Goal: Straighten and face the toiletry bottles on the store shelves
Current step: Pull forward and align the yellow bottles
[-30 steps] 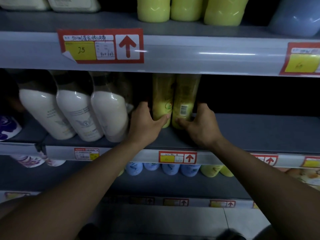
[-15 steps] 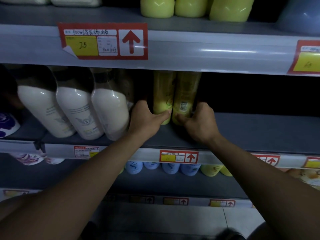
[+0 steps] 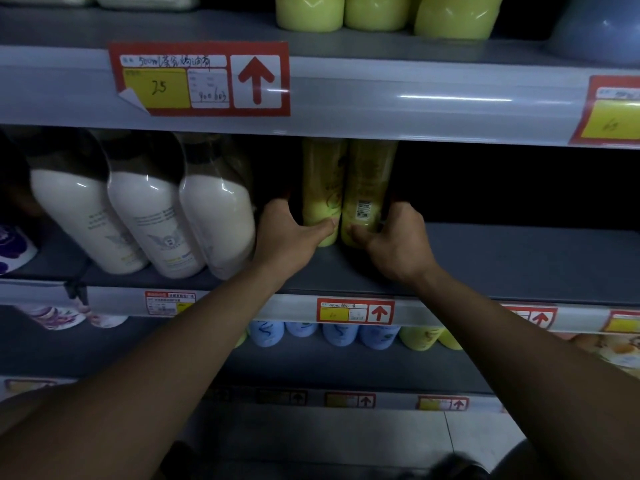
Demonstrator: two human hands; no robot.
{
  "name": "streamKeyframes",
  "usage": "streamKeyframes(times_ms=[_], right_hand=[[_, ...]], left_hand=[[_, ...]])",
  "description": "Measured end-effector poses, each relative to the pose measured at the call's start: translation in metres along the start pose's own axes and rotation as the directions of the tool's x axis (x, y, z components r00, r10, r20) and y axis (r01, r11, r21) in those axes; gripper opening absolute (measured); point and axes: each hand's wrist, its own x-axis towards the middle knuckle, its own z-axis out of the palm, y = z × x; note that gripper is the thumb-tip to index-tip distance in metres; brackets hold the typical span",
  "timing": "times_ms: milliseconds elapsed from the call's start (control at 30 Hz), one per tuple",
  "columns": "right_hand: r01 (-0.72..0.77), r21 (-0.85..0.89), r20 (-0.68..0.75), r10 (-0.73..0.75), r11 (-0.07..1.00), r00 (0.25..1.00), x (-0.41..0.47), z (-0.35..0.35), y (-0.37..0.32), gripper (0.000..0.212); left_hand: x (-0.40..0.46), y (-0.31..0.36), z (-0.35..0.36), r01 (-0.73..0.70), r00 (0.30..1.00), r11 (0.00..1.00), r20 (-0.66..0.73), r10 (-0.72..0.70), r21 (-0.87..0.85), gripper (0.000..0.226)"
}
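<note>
I am watching the left hand (image 3: 291,233) and right hand (image 3: 394,237) gripping the two yellow bottles (image 3: 349,188) mid-shelf (image 3: 502,258), fingers clamped round their bases (barcode facing out on the right one), so I judge turning it label-forward is coming next.

**Dim shop aisle, stocked shelves**

We're in a shop: grey tiered shelves (image 3: 485,268) run across the view, each front rail carrying red-and-yellow price tags (image 3: 199,79) with arrows pointing up. Rows of white bottles (image 3: 145,220), yellow bottles (image 3: 367,188) and blue bottles (image 3: 339,334) line the levels.
</note>
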Motion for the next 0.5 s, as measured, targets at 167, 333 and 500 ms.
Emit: streamKeyframes(times_ms=[167, 333, 500], right_hand=[[-0.004, -0.041, -0.012, 0.004, 0.999, 1.000, 0.0043, 0.0028, 0.0039, 0.017], [0.015, -0.042, -0.029, -0.016, 0.999, 0.999, 0.0083, 0.0044, 0.0055, 0.023], [-0.007, -0.019, 0.014, 0.007, 1.000, 1.000, 0.0073, 0.0052, 0.0025, 0.014]], left_hand=[[0.0002, -0.0017, 0.0026, 0.056, 0.998, 0.998, -0.010, -0.056, -0.014, 0.029], [0.0013, -0.0015, 0.0021, 0.064, 0.998, 0.998, -0.014, -0.064, 0.012, 0.022], [0.0007, -0.0012, 0.0040, 0.094, 0.996, 0.992, -0.017, -0.093, 0.082, 0.023]])
